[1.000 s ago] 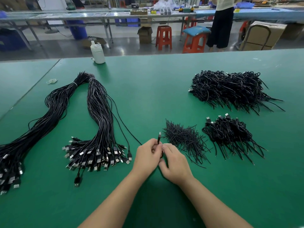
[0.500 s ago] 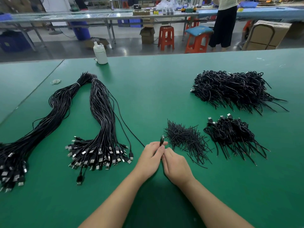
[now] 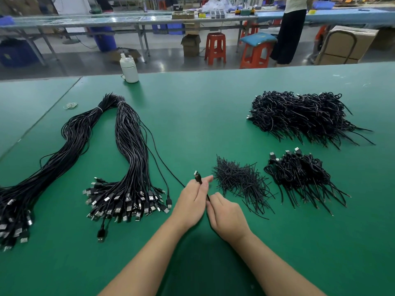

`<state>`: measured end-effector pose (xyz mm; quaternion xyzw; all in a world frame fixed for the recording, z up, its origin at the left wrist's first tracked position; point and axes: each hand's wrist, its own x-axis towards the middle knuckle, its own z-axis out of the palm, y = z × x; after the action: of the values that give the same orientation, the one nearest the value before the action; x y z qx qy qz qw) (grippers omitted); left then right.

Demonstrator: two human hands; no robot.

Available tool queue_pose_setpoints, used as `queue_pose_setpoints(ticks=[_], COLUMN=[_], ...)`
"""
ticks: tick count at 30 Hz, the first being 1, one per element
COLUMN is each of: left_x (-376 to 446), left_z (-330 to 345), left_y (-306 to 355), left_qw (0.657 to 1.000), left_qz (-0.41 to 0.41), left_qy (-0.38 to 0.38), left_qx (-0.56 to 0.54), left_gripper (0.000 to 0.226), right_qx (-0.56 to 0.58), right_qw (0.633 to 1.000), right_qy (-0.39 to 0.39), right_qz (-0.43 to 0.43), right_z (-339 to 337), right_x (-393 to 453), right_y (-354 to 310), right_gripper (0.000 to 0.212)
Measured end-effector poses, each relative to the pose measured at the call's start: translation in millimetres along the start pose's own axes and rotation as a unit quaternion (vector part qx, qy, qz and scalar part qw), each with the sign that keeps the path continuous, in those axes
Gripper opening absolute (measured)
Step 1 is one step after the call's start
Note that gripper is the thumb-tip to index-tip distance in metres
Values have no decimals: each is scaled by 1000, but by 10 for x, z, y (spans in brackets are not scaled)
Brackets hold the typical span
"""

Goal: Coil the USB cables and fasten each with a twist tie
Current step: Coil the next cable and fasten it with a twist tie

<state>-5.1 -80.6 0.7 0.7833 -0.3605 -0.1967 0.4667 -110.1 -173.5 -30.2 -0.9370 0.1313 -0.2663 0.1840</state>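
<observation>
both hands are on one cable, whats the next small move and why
Probably start looping the cable into a coil: the left hand pinches its plug, the right hand grips it just below, and its length trails away uncoiled. The ties lie beside the right hand.

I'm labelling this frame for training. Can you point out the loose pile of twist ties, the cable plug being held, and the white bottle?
Loose pile of black wire twist ties [image 3: 237, 180]: head view, middle of the pile.
Black USB cable plug [image 3: 198, 177]: head view, plug body above the left hand's fingers.
White plastic bottle [image 3: 129, 69]: head view, its side wall.
</observation>
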Motion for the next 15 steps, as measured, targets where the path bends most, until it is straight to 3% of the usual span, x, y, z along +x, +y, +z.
queue_pose_setpoints(ticks=[5,7,8,10,11,15], left_x=[79,145,183,210,179,4], left_z=[-129,-199,-236,-298,-327,-472], left_y=[219,368,446,537,550,481], left_qw=[992,976,947,860,846,853], left_qz=[56,43,19,-30,-49,-116], left_qy=[102,133,114,21,-45,-345], left_qx=[-45,-169,-298,-509,-529,-374], left_gripper=[45,44,44,46,48,44], right_qx=[-16,-23,-23,-14,-9,40], right_qw=[1000,1000,1000,1000,1000,998], right_qy=[-11,-17,-18,-20,-22,-55], right_qz=[-2,-1,-2,-2,-1,18], right_z=[6,15,15,0,8,9], right_x=[1,4,11,16,3,-16], right_y=[3,10,7,-2,5,68], right_gripper=[15,15,15,10,4,18])
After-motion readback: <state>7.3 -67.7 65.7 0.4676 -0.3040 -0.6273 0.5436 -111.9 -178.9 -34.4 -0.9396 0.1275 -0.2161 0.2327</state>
